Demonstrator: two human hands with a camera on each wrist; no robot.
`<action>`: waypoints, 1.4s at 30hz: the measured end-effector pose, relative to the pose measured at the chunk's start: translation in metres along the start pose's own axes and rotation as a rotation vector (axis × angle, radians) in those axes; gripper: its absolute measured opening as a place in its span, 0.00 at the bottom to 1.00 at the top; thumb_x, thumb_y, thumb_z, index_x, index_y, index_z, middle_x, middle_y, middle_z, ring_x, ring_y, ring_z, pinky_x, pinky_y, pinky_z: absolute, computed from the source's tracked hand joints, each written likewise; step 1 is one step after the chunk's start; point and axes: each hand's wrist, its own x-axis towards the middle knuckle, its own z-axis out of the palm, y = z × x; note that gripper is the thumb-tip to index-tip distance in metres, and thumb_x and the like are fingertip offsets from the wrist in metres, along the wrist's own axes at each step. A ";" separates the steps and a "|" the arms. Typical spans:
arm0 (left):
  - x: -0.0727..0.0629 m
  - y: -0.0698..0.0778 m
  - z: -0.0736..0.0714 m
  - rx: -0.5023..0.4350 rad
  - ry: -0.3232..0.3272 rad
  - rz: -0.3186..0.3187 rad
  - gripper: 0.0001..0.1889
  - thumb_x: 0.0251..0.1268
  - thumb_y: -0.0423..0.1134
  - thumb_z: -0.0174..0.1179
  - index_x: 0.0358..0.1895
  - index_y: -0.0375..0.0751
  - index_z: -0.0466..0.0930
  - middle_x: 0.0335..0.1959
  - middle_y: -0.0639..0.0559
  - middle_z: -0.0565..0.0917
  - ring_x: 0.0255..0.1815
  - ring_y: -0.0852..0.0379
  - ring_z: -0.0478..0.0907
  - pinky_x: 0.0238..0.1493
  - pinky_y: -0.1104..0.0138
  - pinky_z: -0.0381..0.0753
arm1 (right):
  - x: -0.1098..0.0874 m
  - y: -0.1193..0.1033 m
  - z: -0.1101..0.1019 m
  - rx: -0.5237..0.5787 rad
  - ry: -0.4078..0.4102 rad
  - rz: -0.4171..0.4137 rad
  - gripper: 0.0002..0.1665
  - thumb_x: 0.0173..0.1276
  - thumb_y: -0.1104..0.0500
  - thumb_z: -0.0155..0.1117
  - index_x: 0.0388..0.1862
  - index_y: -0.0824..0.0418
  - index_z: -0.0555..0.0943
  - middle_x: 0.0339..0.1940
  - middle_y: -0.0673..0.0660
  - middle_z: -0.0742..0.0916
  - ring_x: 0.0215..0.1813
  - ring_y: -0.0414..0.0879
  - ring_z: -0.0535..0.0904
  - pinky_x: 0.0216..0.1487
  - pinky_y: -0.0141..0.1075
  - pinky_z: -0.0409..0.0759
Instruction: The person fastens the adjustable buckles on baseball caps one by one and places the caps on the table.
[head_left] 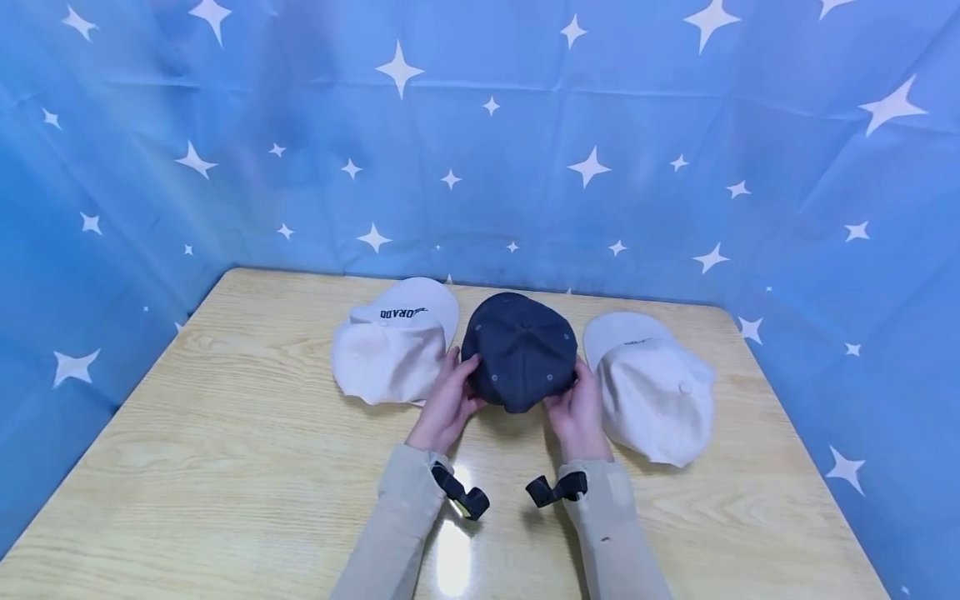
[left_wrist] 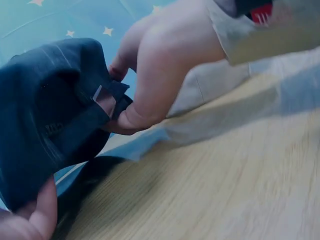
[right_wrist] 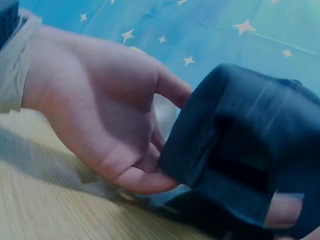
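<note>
A dark navy baseball cap (head_left: pixel 519 350) is held between both hands, with its crown toward the head camera and its back strap toward the wrists. My left hand (head_left: pixel 448 402) grips its left edge, thumb on top and fingers underneath. Opposite it, my right hand (head_left: pixel 579 410) grips the right edge. Seen from the left wrist, the cap (left_wrist: pixel 65 95) stands off the tabletop, its hollow inside and strap partly visible. The right wrist view shows the left hand (right_wrist: pixel 105 105) pinching the cap's rim; only a bit of the right hand shows in the bottom corner. The brim is hidden.
On the left lies a white cap (head_left: pixel 390 350) with dark lettering on its brim side. Another white cap (head_left: pixel 656 396) lies on the right, close to the right hand. The wooden table (head_left: pixel 187 467) meets a blue star-patterned curtain (head_left: pixel 495 167) at its back edge.
</note>
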 end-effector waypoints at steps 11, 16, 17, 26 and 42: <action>0.003 0.000 0.009 0.177 0.042 -0.049 0.37 0.59 0.61 0.49 0.69 0.61 0.45 0.69 0.52 0.50 0.65 0.52 0.52 0.60 0.53 0.57 | -0.002 -0.001 0.005 -0.365 0.046 -0.184 0.15 0.71 0.55 0.44 0.49 0.60 0.73 0.51 0.52 0.75 0.52 0.41 0.69 0.56 0.31 0.65; 0.004 0.004 0.008 0.211 0.031 -0.067 0.41 0.52 0.66 0.52 0.68 0.66 0.44 0.69 0.55 0.46 0.66 0.54 0.49 0.61 0.51 0.54 | 0.002 0.003 0.009 -0.496 0.105 -0.246 0.20 0.69 0.50 0.47 0.53 0.60 0.73 0.53 0.51 0.76 0.54 0.40 0.70 0.57 0.31 0.65; 0.004 0.004 0.008 0.227 0.027 -0.069 0.41 0.51 0.66 0.52 0.68 0.66 0.44 0.69 0.56 0.46 0.66 0.54 0.49 0.61 0.51 0.56 | 0.002 0.003 0.009 -0.499 0.110 -0.243 0.20 0.69 0.50 0.48 0.54 0.59 0.73 0.54 0.51 0.76 0.55 0.40 0.69 0.57 0.31 0.65; 0.003 0.003 0.008 0.311 -0.004 -0.051 0.40 0.53 0.63 0.54 0.68 0.64 0.46 0.69 0.57 0.48 0.66 0.54 0.52 0.61 0.53 0.58 | -0.002 0.003 0.012 -0.462 0.078 -0.223 0.21 0.69 0.51 0.48 0.57 0.60 0.71 0.57 0.51 0.73 0.56 0.40 0.67 0.57 0.29 0.65; 0.003 -0.002 0.006 0.538 0.036 0.055 0.42 0.52 0.65 0.53 0.69 0.58 0.47 0.70 0.57 0.43 0.69 0.62 0.38 0.66 0.61 0.43 | -0.002 0.005 0.010 -0.627 0.028 -0.284 0.18 0.71 0.52 0.45 0.53 0.60 0.72 0.54 0.53 0.74 0.55 0.43 0.67 0.57 0.33 0.65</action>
